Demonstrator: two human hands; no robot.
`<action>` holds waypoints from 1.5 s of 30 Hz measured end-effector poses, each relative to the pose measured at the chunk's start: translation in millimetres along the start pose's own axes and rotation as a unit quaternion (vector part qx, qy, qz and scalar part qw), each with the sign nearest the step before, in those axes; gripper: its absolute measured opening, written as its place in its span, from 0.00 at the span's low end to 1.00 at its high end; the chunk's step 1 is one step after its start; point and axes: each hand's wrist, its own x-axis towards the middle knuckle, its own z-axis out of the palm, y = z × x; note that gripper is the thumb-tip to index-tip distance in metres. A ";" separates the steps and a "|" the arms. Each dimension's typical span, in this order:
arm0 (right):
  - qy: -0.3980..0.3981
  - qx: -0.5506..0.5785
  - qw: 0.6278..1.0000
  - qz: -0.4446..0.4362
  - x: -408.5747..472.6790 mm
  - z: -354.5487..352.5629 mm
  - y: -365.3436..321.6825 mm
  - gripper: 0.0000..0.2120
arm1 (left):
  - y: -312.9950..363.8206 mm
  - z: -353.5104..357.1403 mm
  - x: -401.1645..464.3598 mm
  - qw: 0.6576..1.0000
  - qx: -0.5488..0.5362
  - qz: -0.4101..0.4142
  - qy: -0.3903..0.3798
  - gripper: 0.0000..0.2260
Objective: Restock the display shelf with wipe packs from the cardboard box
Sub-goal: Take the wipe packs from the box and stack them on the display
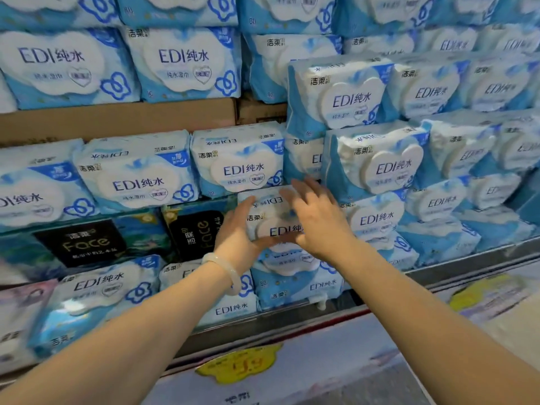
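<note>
A blue and white wipe pack [273, 219] marked EDI sits in a gap of the stacked display, at the middle of the head view. My left hand [238, 232], with a pale bracelet on the wrist, cups the pack's left side and bottom edge. My right hand [317, 217] lies over the pack's right part with fingers spread and blurred; whether it grips the pack I cannot tell. Several identical packs fill the rows around it. The cardboard box named in the task is not clearly in view.
Brown cardboard [117, 118] runs under the upper row of packs. Two dark packs marked Face [87, 242] stand left of my hands. A metal shelf edge [467, 267] with a yellow price tag [242, 365] runs along the front.
</note>
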 end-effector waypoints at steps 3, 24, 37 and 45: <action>-0.014 0.043 0.999 -0.001 7.8 5.7 4.6 0.36 | -1.4 0.3 1.1 1.000 0.000 -0.015 -0.012 0.37; -0.096 0.053 0.974 -0.197 6.7 -3.9 -365.9 0.45 | -153.3 -294.4 -175.0 0.912 0.388 -0.131 0.025 0.49; -0.206 0.085 0.896 -0.385 -2.4 67.0 -731.0 0.40 | -360.2 -513.4 -352.5 0.852 0.354 -0.382 0.050 0.48; -0.253 0.068 0.908 -0.326 116.0 156.2 -843.0 0.40 | -498.5 -595.7 -294.1 0.866 0.320 -0.383 0.024 0.47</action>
